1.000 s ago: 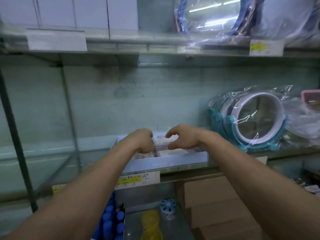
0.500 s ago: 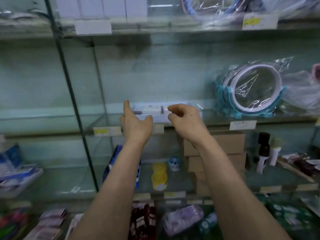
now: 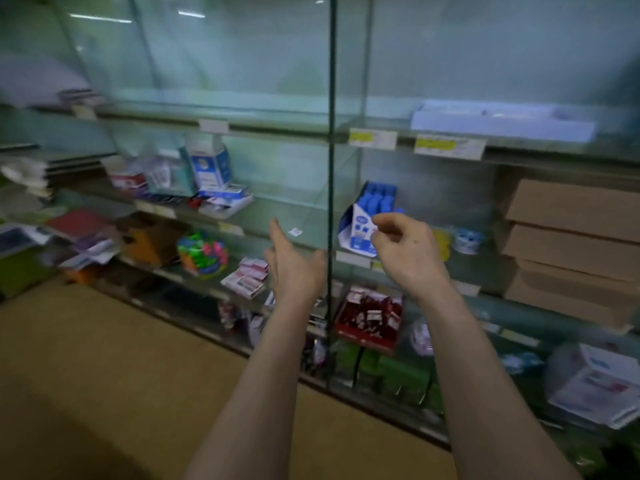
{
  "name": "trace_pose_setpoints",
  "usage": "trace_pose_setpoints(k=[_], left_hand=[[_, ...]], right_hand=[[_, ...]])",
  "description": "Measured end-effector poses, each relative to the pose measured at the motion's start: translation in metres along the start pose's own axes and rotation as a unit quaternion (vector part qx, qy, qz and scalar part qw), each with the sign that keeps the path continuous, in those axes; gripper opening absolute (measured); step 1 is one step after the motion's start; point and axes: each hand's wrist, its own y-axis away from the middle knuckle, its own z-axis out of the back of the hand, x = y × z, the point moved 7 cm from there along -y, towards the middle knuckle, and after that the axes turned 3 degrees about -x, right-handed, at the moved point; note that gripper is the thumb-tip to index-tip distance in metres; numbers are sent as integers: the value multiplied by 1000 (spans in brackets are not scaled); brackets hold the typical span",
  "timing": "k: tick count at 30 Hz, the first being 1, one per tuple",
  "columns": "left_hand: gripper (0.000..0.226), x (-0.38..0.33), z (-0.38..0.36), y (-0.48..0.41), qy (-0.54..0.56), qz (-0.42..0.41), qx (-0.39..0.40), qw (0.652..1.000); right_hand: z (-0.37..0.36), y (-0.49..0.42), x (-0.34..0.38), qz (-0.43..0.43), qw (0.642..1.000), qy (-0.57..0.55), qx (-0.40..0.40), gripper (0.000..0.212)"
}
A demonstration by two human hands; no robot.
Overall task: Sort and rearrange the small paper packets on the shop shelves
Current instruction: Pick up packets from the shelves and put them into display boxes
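left hand [image 3: 294, 268] flat, empty | right hand [image 3: 408, 251] loosely curled, empty | next: likely reach pink packets [image 3: 247, 275], centre frame; pinch stack edges squarely, avoid upright post [image 3: 332, 168]

Your left hand [image 3: 294, 268] and right hand [image 3: 408, 254] are bare — so are both forearms [image 3: 485, 375], right down to the frame's lower edge.

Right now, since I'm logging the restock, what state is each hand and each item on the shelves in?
left hand: open, forefinger straight, holds nothing.
right hand: fingers loosely curled, holds nothing.
white tray: flat on the upper shelf, no hand on it.
pink packets: lying piled on a lower shelf, no hand on them.
blue bottle box: open at the top, bottles inside.
cardboard boxes: closed, stacked.
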Motion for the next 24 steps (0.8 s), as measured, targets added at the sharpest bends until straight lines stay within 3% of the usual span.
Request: trace_pose_setpoints(k=[11, 24], left_hand=[[92, 68, 157, -38, -26, 87, -124, 988], [92, 128, 344, -136, -19, 84, -217, 972]], right_hand=[[-156, 44, 81, 57, 987, -18, 148, 33], [-348, 79, 200, 87, 967, -64, 230, 35]])
